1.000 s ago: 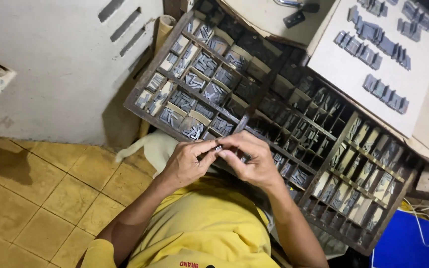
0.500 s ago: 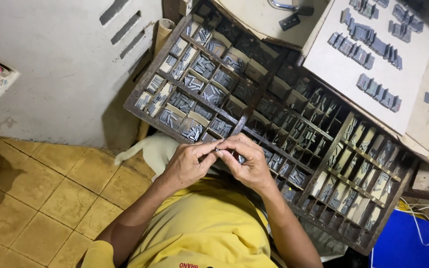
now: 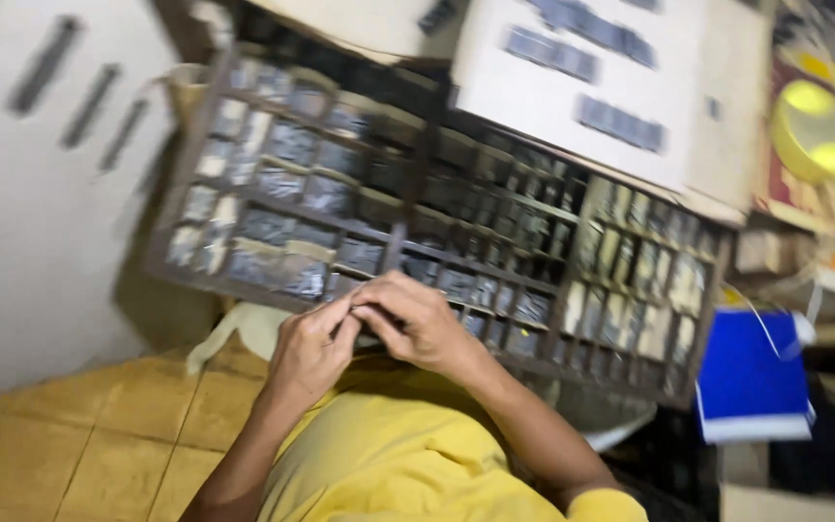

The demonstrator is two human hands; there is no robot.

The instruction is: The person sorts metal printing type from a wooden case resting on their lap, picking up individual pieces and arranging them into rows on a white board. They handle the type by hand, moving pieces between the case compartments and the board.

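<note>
In the head view we bring our left hand point(image 3: 309, 350) and right hand point(image 3: 417, 324) together at the near edge of the wooden compartment tray point(image 3: 417, 184), fingertips pinched on something too blurred to identify. Its many small compartments hold grey metal pieces point(image 3: 287, 140). A blue box point(image 3: 751, 372) sits beside the tray's right corner.

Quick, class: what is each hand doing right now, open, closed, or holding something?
Left hand: fingers pinched shut on something small; too blurred to identify.
Right hand: fingers curled, meeting the left fingertips; contents cannot be told.
</note>
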